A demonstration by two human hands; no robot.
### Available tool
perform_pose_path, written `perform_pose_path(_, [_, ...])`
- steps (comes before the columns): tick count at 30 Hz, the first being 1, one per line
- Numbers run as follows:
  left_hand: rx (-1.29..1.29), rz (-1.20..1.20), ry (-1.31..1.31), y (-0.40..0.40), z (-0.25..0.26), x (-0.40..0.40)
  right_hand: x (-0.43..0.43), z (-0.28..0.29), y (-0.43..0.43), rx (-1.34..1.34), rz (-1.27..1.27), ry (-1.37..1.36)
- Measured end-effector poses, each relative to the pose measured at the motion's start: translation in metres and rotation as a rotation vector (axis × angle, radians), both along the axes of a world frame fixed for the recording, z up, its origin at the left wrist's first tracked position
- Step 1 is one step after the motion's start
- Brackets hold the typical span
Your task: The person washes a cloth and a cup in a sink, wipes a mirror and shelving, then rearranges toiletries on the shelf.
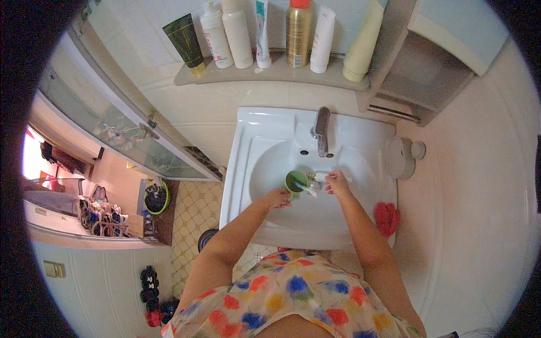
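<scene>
My left hand (278,198) grips a green cup (296,181) by its side, low over the white washbasin (270,169). A toothbrush (310,192) leans out over the cup's rim, its pale head end pointing right. Just right of the cup, my right hand (337,185) holds a small white cylindrical object (320,176), whose exact kind I cannot tell. Its left end lies close to the cup's rim, near the metal drain. The chrome faucet (322,133) stands at the basin's back, above both hands.
A wall shelf (274,77) with several tubes and bottles runs behind the basin. On the basin's right rim lie a red cloth-like item (386,219) and a white round container (400,158). A glass-paneled door (127,126) stands ajar at left. A wall cabinet (427,67) hangs at upper right.
</scene>
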State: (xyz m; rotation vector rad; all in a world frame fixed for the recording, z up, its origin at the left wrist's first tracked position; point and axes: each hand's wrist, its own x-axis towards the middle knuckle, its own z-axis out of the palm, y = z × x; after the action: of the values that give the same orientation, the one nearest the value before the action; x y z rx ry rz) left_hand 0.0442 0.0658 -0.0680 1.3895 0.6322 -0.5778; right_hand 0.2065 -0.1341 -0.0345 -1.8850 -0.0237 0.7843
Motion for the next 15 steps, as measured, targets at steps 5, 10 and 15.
perform_pose_path(5, [-0.035,0.122,-0.015,-0.011,0.008,-0.003,-0.007,0.001,-0.005,0.015,0.031,0.006])
perform_pose_path(10, [-0.002,0.141,0.06,-0.002,0.009,-0.01,-0.015,0.009,-0.003,0.066,0.027,0.016])
perform_pose_path(15, [0.303,0.097,-0.1,0.01,0.042,-0.002,-0.002,0.007,-0.014,0.284,-0.052,-0.358])
